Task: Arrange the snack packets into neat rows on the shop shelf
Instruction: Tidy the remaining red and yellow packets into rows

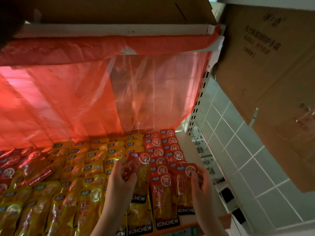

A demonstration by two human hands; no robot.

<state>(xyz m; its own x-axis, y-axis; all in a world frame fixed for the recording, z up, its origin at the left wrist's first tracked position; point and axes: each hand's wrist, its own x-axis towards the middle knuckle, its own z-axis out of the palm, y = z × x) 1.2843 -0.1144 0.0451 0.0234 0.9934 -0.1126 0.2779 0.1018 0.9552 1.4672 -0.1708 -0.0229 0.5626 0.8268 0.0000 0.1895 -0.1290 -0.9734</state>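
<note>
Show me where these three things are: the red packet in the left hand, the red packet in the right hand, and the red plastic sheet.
Left-hand red packet (140,163): head view, upper printed face.
Right-hand red packet (183,181): head view, middle.
Red plastic sheet (71,99): head view, hanging part.

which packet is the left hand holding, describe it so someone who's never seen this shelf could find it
Start at the red plastic sheet hanging over the shelf, then drop to the red packets at the right end of the rows. The left hand pinches one red packet just left of them. It alone is lifted and tilted, overlapping the yellow packets.
</note>
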